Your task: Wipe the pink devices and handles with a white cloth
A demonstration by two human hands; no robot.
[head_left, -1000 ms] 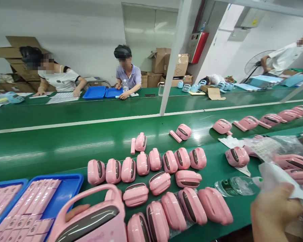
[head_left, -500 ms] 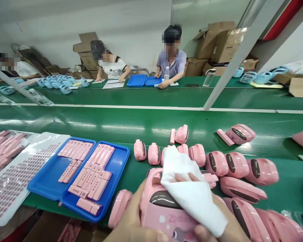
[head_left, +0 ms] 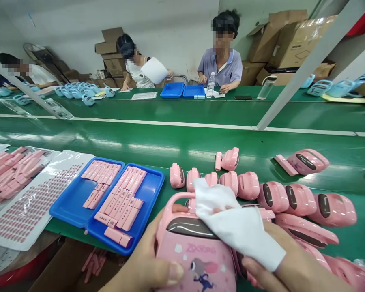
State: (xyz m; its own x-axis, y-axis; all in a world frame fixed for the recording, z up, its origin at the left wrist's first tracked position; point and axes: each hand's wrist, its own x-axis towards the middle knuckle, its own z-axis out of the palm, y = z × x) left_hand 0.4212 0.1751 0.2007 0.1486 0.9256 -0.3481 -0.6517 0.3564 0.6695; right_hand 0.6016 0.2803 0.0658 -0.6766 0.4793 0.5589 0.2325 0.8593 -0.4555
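My left hand (head_left: 146, 263) grips a pink handled device (head_left: 194, 255) at the bottom centre, thumb across its printed front. My right hand (head_left: 286, 267) is closed on a white cloth (head_left: 234, 223), which lies over the device's dark top and handle. Behind them several more pink devices (head_left: 292, 198) lie on the green belt (head_left: 170, 150).
Two blue trays (head_left: 152, 194) with several pink strips sit left of the device. A sheet of small pink parts (head_left: 30, 202) and a pile of pink strips (head_left: 9, 172) lie further left. Three people sit at the far side with blue devices (head_left: 76, 92), blue trays and cardboard boxes.
One second ago my right hand was at the far right on plastic bags; it has since come over with the white cloth onto the device. My view swung left, and the device has risen slightly.
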